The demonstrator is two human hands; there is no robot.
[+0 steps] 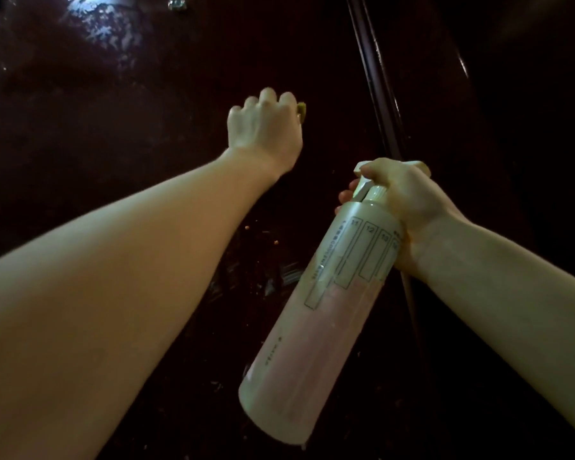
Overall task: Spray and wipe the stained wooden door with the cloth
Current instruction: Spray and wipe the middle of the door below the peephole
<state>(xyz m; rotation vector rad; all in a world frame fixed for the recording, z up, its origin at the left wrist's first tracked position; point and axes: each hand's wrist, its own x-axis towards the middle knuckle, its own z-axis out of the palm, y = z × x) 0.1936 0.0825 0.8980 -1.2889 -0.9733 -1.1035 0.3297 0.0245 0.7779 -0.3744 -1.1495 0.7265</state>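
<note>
Gripping one cloth (pixel 69 108) against one door (pixel 113 161), left hand (pixel 263 127); right-hand (pixel 409 197) fingers around one spray bottle (pixel 316 293).

- Two hands: the left hand (pixel 263 127) and the right hand (pixel 409 207).
- One spray bottle (pixel 316 293), with the right hand's fingers (pixel 346 195) curled round its top.
- One cloth (pixel 69 109): only a small yellow bit peeks out past the left hand's fingers (pixel 268 96).
- One dark wooden door (pixel 113 144), beyond the fingers.
- One shiny wet patch (pixel 103 24), up high, well apart from the fingers.
</note>
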